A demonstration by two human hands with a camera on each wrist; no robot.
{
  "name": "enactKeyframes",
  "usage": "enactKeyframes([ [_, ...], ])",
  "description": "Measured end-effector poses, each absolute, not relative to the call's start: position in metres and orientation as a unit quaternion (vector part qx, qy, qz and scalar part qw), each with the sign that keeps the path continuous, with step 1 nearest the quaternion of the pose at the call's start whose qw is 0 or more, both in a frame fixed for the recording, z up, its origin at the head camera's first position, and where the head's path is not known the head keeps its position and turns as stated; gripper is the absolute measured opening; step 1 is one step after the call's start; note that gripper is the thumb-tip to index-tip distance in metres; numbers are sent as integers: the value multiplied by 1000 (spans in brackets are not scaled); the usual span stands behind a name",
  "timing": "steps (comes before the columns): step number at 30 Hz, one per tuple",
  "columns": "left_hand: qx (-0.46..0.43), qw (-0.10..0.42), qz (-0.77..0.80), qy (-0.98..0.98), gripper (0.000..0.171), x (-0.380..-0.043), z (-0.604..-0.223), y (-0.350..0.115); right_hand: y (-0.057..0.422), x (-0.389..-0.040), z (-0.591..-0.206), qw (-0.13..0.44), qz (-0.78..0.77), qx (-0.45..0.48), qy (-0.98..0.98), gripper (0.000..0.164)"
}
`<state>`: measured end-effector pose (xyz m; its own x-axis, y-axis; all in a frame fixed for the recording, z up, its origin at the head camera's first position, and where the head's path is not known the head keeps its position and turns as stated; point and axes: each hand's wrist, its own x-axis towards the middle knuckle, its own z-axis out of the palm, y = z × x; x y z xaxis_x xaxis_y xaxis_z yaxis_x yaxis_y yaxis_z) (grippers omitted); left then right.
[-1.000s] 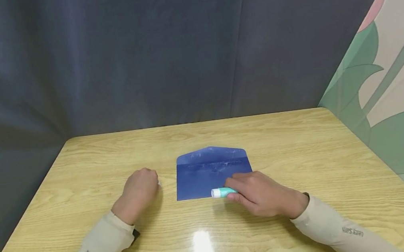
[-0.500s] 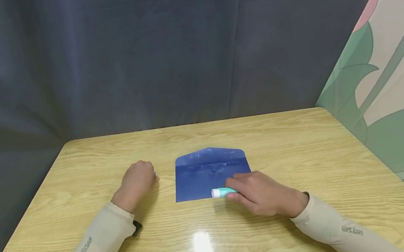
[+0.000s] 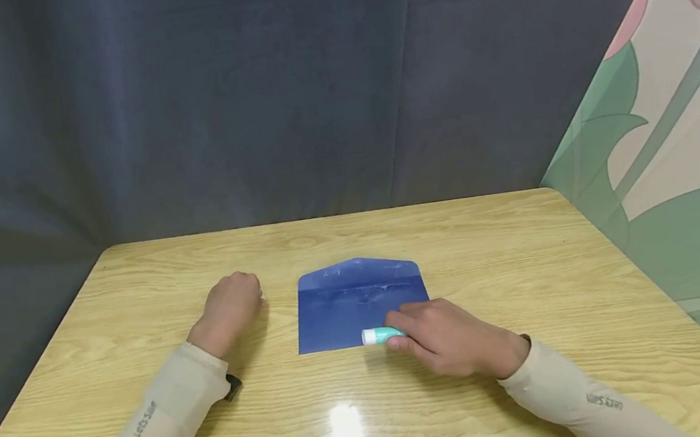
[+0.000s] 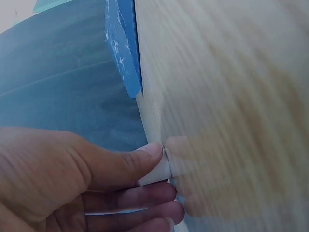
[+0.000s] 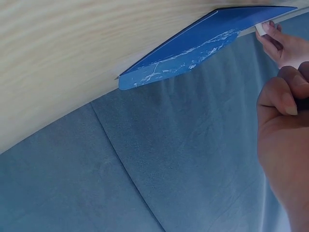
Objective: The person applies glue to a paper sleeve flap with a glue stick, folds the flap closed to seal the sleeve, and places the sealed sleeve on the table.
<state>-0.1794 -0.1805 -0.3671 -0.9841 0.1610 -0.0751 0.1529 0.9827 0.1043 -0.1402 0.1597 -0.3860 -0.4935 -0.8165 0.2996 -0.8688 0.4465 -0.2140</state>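
So the thing to look at here is how the stick (image 3: pixel 382 335) lines up with the cap (image 4: pixel 158 173) (well, a small white bit that looks like a cap to me). Right hand (image 3: pixel 451 338) has its fingers curled round the stick, white end poking out past the thumb. Its long axis runs pretty much sideways, with that white end aimed left, toward the left hand's (image 3: pixel 227 312) side. The left hand is pinching the cap between thumb and fingers, right down at the table (image 3: pixel 502 247); can't tell if the cap actually touches the wood. From the white end, the cap is off to the left and a bit farther from the person, so the two are well apart, with part of the envelope (image 3: pixel 334 320) in between. The envelope lies flat, long side left to right, flap (image 3: pixel 357 273) open and pointing away, white smears on it. Right hand's the nearer one: from the head view it covers the near right corner, while the left sits clear of the left edge. If anything goes on that flap, I'd say the stick needs turning away from the person first.
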Motion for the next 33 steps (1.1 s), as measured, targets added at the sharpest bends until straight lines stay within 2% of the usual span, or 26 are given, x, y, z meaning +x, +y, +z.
enactKeyframes([
  [12, 95, 40, 63, 993, 14, -181, -369, -182, 161, -140, -387, 80, 156, 500, -848, 17],
  [19, 94, 32, 50, 994, 3, -179, -367, -181, 159, -140, -387, 78, 155, 500, -848, 17],
  [25, 83, 28, 20, 996, 18, -174, -364, -181, 159, -140, -387, 73, 153, 499, -850, 17],
  [28, 85, -8, -16, 996, 21, -169, -362, -178, 159, -139, -388, 70, 153, 497, -851, 17],
  [33, 116, -129, -78, 982, 20, -154, -365, -167, 159, -140, -388, 71, 152, 499, -850, 17],
])
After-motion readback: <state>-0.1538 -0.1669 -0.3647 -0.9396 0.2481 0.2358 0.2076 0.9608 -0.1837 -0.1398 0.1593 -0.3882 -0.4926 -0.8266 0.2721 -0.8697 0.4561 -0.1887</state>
